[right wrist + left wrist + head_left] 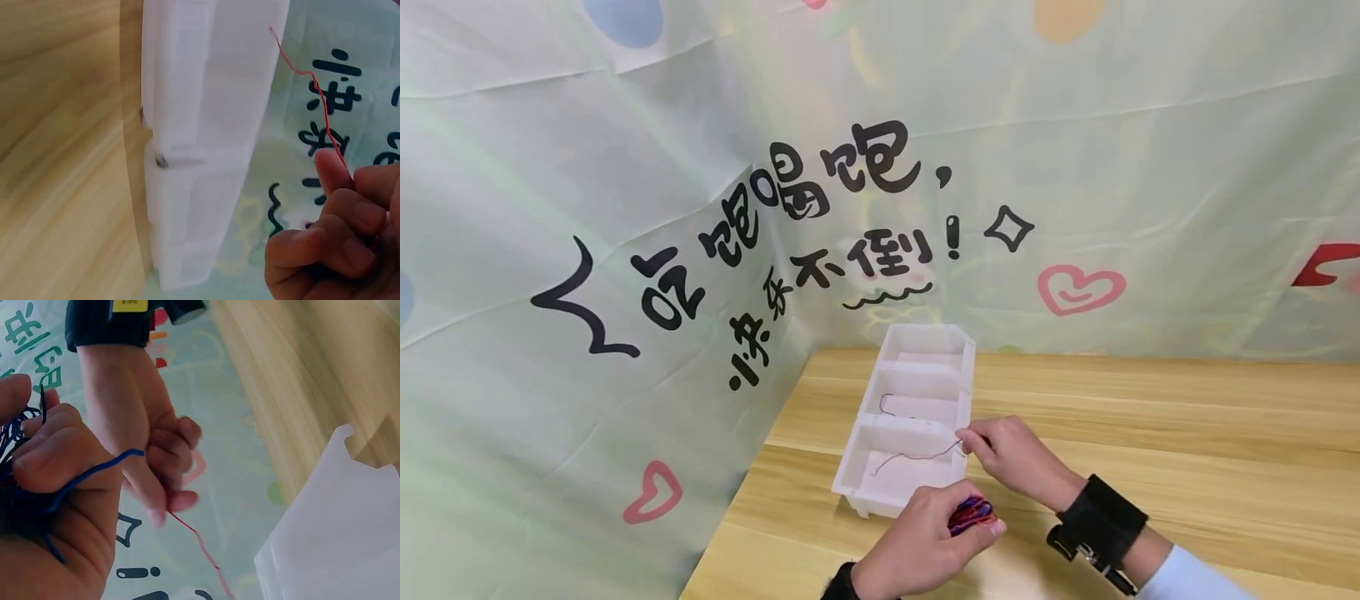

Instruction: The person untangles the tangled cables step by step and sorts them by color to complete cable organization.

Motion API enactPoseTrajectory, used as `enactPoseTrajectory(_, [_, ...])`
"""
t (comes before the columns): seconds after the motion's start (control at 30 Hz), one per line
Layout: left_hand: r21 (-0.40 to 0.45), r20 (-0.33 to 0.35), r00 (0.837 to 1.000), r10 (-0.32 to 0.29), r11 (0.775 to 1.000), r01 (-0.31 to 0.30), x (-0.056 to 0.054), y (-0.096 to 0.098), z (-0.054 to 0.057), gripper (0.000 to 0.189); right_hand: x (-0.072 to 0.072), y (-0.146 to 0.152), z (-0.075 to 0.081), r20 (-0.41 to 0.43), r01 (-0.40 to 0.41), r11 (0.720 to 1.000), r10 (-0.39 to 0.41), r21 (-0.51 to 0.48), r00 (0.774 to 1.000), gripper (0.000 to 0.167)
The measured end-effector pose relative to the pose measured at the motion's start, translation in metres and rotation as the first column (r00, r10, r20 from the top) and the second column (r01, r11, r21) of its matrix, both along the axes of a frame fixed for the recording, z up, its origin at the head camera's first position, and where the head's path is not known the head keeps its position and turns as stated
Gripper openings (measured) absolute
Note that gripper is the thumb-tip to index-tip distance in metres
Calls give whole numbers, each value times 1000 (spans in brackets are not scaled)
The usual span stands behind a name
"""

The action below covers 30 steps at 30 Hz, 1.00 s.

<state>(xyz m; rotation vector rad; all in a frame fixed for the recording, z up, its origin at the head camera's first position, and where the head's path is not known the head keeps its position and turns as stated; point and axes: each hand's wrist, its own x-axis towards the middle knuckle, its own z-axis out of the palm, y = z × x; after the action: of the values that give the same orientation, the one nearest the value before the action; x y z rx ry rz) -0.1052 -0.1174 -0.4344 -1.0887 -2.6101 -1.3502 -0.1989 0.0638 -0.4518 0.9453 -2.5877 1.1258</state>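
Note:
My left hand (pixel 917 533) grips a bundle of thin red, blue and purple wires (pixel 972 514) near the front of a white three-compartment bin (pixel 848 471). A loose blue end sticks out of that fist in the left wrist view. Between thumb and forefinger, my right hand (pixel 1015 457) pinches one thin red wire (pixel 327 115) at the bin's right edge. The wire's free end reaches left over the front compartment; whether it touches the floor of it, I cannot tell. A dark curved wire (pixel 883 408) lies in the middle compartment.
The bin stands on a wooden table (pixel 1187 467) close to the corner. Pale printed cloth (pixel 1187 208) with black lettering and pink hearts hangs behind and to the left. Black bands (pixel 1101 521) circle both wrists.

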Motion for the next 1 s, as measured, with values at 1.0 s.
enactPoseTrajectory(1.0, [-22, -16, 999, -50, 999, 49, 2, 0, -6, 16, -6, -55, -37, 177, -273, 961, 260, 50, 949, 8])
